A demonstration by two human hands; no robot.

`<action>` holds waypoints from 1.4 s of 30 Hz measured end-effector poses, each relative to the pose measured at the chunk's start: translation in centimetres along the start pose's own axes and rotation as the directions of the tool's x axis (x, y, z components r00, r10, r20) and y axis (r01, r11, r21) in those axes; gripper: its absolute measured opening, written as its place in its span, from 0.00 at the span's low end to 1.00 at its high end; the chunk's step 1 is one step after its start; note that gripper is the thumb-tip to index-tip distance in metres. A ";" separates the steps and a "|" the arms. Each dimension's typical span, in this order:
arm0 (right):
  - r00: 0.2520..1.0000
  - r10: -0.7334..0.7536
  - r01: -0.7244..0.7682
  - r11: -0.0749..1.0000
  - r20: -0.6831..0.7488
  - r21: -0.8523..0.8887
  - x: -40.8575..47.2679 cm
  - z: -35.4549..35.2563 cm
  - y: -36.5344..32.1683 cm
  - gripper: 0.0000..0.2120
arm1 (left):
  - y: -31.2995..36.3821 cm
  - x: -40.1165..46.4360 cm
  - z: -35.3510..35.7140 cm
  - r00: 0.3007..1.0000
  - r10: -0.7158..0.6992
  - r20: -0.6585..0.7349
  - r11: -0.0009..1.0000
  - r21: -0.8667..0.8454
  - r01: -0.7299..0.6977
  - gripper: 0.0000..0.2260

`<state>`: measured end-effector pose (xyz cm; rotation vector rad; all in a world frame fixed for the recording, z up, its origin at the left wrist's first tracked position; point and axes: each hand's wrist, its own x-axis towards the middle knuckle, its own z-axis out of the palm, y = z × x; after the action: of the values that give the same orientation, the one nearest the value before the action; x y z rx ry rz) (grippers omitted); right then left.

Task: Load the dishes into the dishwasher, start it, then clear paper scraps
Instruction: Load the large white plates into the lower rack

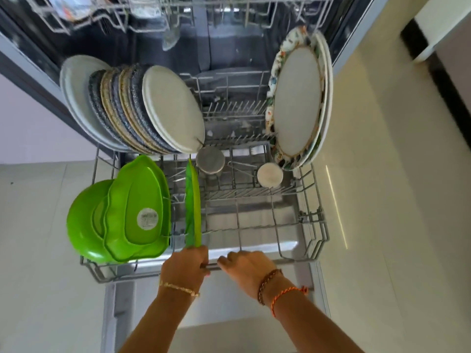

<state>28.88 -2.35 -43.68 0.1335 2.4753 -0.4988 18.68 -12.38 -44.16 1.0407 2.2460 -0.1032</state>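
The dishwasher's lower wire rack (313,225) is pulled out over the open door. My left hand (184,263) grips a thin green plate (193,202) standing on edge in the rack's tines. My right hand (248,266) rests on the rack's front rail, fingers curled over it. Green leaf-shaped plates (135,207) lean at the front left. A row of grey and speckled plates (142,110) fills the back left. Floral-rimmed plates (298,95) stand at the back right. Two small steel cups (210,159) (269,174) sit upside down in the middle.
The upper rack (163,14) holds glassware above. The open door (204,301) lies below my arms. Cream tiled floor (395,200) spreads on both sides. A dark cabinet edge (438,80) runs along the far right.
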 end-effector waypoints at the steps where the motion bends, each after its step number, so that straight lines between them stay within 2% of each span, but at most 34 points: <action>1: 1.000 0.006 -0.006 1.000 -0.008 0.010 0.2 -0.2 0.0 0.19 | -0.1 0.2 -0.1 1.000 -0.001 -0.006 1.000 -0.003 0.001 0.16; 3: 1.000 0.013 -0.012 1.000 -0.022 0.020 0.5 -0.5 0.1 0.18 | -0.5 0.7 -0.1 1.000 0.004 -0.003 1.000 -0.024 -0.004 0.19; 9: 0.999 0.013 -0.012 1.000 -0.041 0.019 0.9 -1.4 0.4 0.16 | -0.6 1.3 -0.4 0.997 0.024 -0.076 0.996 -0.082 -0.031 0.18; 14: 0.996 0.049 -0.043 0.996 -0.069 0.082 1.0 -1.5 0.2 0.16 | -0.6 1.5 -0.6 0.996 0.001 -0.093 0.992 -0.122 -0.012 0.17; 17: 0.988 0.148 -0.137 0.976 -0.054 0.167 0.7 -1.5 -0.5 0.17 | -0.5 1.6 -0.9 0.998 0.024 -0.064 0.993 -0.112 -0.031 0.17; 20: 0.977 0.214 -0.203 0.952 -0.020 0.228 0.4 -1.5 -1.1 0.15 | -0.3 1.1 -1.7 0.996 0.088 -0.019 0.995 -0.048 -0.088 0.03; 21: 0.973 0.231 -0.223 0.943 -0.004 0.248 0.3 -1.3 -1.3 0.15 | -0.3 1.1 -1.5 0.995 0.102 -0.007 0.995 0.000 -0.102 0.10; 23: 0.966 0.257 -0.256 0.924 0.032 0.284 0.0 -0.9 -1.6 0.14 | -0.4 0.9 -0.8 0.992 0.118 0.046 0.990 0.068 -0.121 0.15; 27: 0.963 0.247 -0.268 0.920 0.108 0.286 -0.9 0.1 -2.1 0.14 | 0.0 -0.1 -0.4 0.985 0.095 0.146 0.992 0.070 -0.106 0.05; 31: 0.969 0.185 -0.226 0.931 0.166 0.285 -1.8 1.0 -2.4 0.14 | 0.1 -1.2 0.4 0.980 0.044 0.195 0.999 0.017 -0.048 0.08; 35: 0.973 0.161 -0.206 0.929 0.166 0.309 -2.8 1.4 -2.7 0.14 | 0.3 -2.5 0.6 0.974 0.019 0.225 0.999 -0.040 -0.010 0.11; 37: 0.978 0.187 -0.205 0.927 0.088 0.315 -3.5 0.9 -2.6 0.13 | 0.5 -2.9 0.5 0.973 0.016 0.229 0.998 -0.060 -0.002 0.12; 39: 0.949 0.296 -0.230 0.885 -0.109 0.404 -4.2 -0.6 -1.4 0.14 | 0.7 -3.1 0.1 0.978 -0.016 0.210 0.993 -0.115 0.041 0.02; 40: 0.892 0.383 -0.230 0.843 -0.242 0.486 -4.3 -1.8 -0.4 0.15 | 0.6 -3.0 0.1 0.976 -0.041 0.215 0.989 -0.132 0.071 0.01; 41: 0.797 0.472 -0.214 0.804 -0.377 0.555 -4.5 -3.3 0.7 0.16 | 0.6 -2.9 0.2 0.976 -0.051 0.214 0.985 -0.151 0.085 0.01; 42: 0.670 0.552 -0.197 0.777 -0.496 0.599 -4.5 -5.2 1.9 0.17 | 0.7 -2.8 0.1 0.976 -0.066 0.208 0.980 -0.172 0.103 0.02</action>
<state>30.13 1.45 -37.80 1.2368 2.7673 -1.0354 20.52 -13.75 -42.47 0.8001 2.0725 -0.0371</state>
